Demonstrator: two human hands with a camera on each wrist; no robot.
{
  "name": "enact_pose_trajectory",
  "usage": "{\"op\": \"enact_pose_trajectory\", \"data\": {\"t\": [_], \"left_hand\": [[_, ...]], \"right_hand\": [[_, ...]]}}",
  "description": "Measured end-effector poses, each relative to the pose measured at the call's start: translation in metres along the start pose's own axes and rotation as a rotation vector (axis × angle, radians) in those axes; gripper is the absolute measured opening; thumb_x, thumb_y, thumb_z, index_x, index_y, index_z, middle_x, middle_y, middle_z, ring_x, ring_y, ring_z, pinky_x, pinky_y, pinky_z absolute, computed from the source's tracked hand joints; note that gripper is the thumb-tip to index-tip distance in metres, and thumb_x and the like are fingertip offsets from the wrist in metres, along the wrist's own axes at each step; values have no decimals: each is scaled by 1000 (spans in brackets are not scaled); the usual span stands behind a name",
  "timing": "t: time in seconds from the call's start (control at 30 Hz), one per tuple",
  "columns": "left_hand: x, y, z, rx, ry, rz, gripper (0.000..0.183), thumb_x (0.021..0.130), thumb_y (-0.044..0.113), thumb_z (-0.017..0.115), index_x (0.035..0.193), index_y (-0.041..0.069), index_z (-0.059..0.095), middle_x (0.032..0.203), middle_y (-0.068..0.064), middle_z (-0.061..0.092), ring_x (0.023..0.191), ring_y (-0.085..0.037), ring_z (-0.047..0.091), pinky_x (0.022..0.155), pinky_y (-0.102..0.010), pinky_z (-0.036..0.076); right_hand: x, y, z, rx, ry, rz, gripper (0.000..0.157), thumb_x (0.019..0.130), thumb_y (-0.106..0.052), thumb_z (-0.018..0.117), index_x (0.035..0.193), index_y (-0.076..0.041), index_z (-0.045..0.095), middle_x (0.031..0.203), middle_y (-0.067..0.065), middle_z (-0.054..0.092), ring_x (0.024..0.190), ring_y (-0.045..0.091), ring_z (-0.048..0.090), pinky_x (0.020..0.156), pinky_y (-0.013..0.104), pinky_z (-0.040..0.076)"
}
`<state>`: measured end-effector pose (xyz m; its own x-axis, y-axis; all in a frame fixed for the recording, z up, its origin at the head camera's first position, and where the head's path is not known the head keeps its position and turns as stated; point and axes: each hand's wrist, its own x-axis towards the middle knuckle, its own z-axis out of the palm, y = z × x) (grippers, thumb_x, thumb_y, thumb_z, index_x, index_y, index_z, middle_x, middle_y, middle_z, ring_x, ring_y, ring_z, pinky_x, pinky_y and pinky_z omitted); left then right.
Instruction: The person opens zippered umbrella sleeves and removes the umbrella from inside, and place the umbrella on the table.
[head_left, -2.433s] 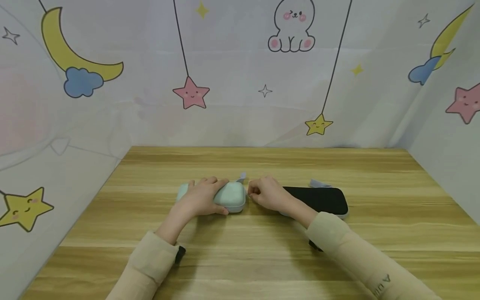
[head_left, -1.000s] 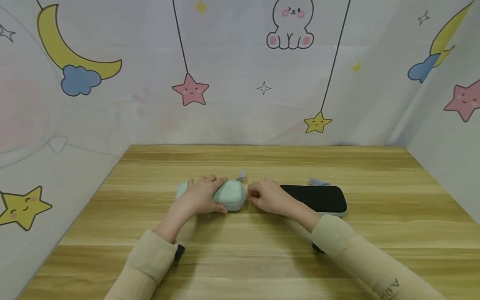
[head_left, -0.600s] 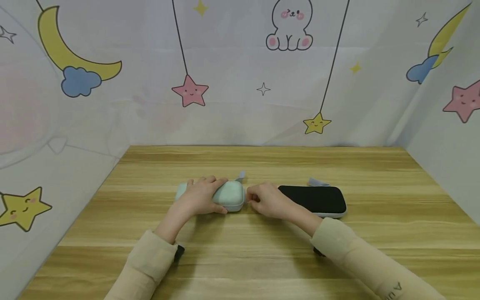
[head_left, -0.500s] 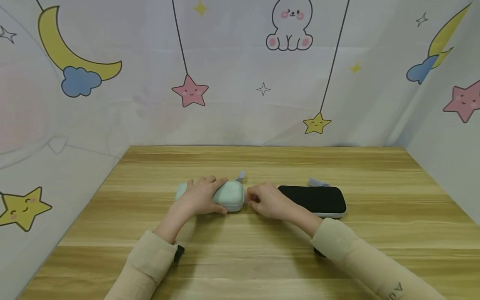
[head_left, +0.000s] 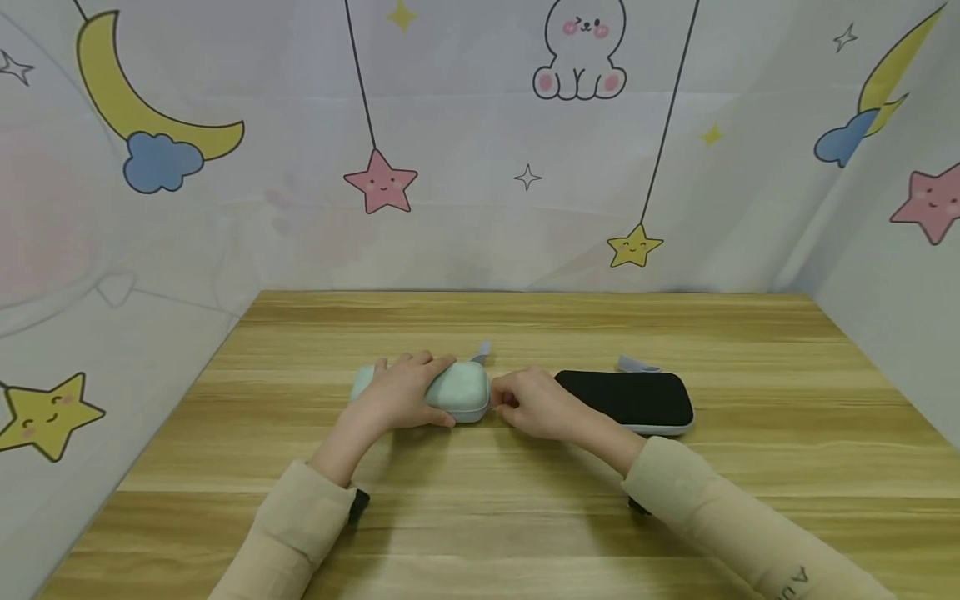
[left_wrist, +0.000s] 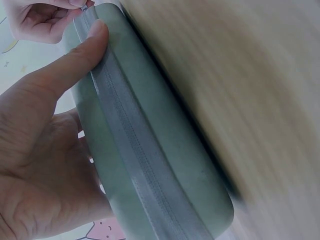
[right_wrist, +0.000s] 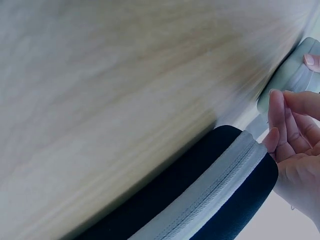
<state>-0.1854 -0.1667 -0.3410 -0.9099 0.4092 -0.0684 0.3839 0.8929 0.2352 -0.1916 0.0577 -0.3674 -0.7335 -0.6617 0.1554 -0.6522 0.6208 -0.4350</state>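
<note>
A mint-green zip case (head_left: pixel 461 389) lies on the wooden table, left of the middle. My left hand (head_left: pixel 401 392) grips it from above, fingers over the lid and thumb on the front side. In the left wrist view that thumb (left_wrist: pixel 97 35) presses on the grey zipper band (left_wrist: pixel 130 130) around the case. My right hand (head_left: pixel 536 402) is at the case's right end, thumb and index finger together. They pinch a small zipper pull (left_wrist: pixel 84 8), seen at the top of the left wrist view. The zipper along the front looks closed.
A black zip case (head_left: pixel 630 398) with a light grey band lies just right of my right hand, partly behind the right forearm. A grey strap (head_left: pixel 637 364) sticks out behind it, another strap (head_left: pixel 482 352) behind the green case. A cartoon-printed cloth (head_left: pixel 465 242) hangs behind the table (head_left: pixel 480 533).
My right hand has shifted slightly toward the table's near side along the right end of the green case. The left hand and both cases have stayed in place.
</note>
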Motion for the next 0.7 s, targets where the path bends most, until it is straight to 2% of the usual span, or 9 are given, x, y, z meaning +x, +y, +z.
{"op": "enact_pose_trajectory", "data": {"t": [0.7], "left_hand": [[-1, 1, -1, 2, -12, -6, 85, 75, 44, 79, 146, 15, 41, 138, -15, 52, 129, -42, 45, 102, -70, 28]], "right_hand": [[-1, 0, 1, 9, 5, -12, 10, 85, -4, 66, 78, -11, 66, 70, -4, 65, 60, 2, 49, 56, 16, 42]]}}
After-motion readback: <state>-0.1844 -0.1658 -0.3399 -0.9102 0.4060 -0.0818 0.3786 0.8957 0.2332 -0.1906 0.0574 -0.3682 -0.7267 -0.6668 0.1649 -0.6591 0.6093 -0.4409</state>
